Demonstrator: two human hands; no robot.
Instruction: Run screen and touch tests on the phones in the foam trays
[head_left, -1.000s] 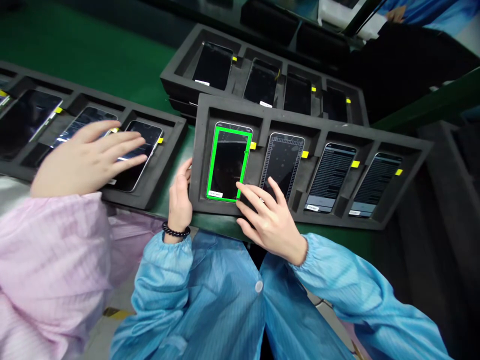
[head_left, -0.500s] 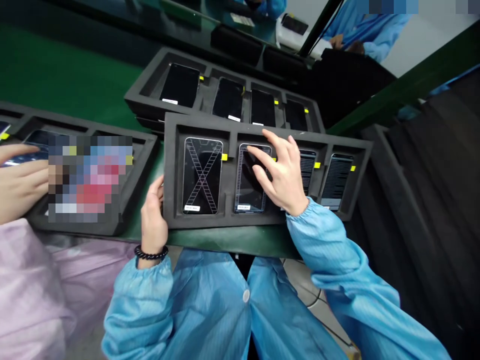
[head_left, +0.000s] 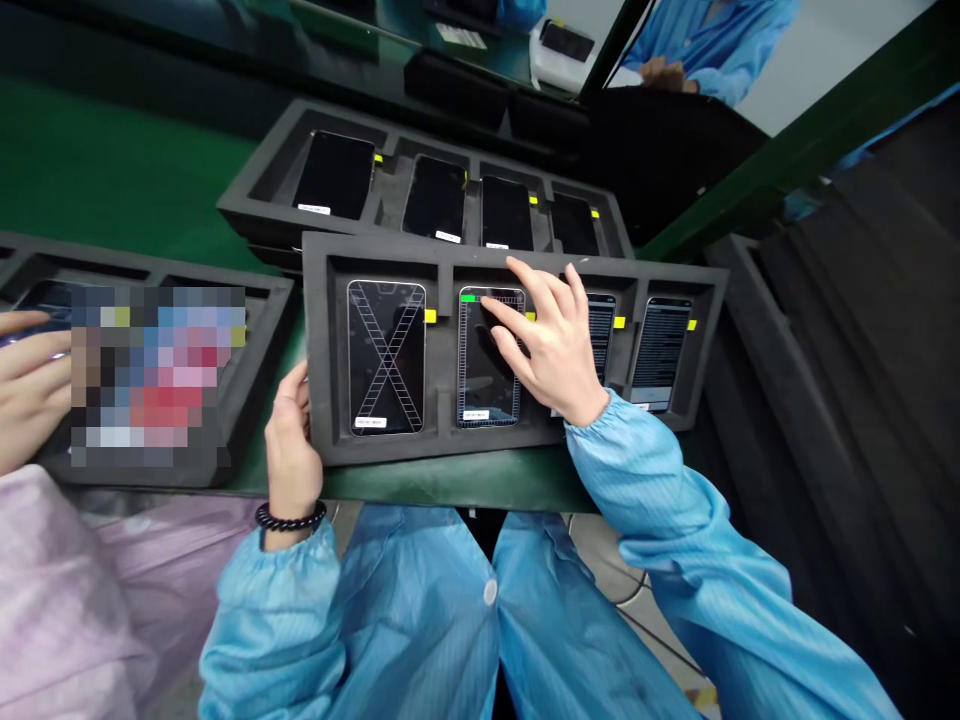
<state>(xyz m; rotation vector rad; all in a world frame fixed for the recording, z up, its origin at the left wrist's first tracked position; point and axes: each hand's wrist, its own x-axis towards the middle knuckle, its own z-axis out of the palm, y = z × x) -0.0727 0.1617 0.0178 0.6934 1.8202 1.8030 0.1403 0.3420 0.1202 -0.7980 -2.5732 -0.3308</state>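
A black foam tray [head_left: 318,340] tilts up toward me at the table's front edge, with several smartphones in its pockets. My left hand [head_left: 294,440] grips its left end, fingertips hidden behind it. Over the second phone [head_left: 484,375], my right hand [head_left: 559,345] is open with fingers spread; the index fingertip is at the top of the screen, beside a small green block in a grid border. On the leftmost phone [head_left: 387,355] a gridded X is lit. The third phone [head_left: 602,345], partly covered by my hand, and the rightmost phone [head_left: 661,355] show lines of text.
Behind stands another foam tray [head_left: 259,190] holding dark-screened phones. At left, a co-worker's hand [head_left: 30,385] is over a third tray [head_left: 262,380], partly pixelated. Stacked black trays [head_left: 825,350] fill the right side. A person in blue [head_left: 720,50] sits across the green table [head_left: 135,180].
A green block has appeared at the top left of the second phone's grid border. The view has shifted slightly; both hands keep nearly the same place on the tray.
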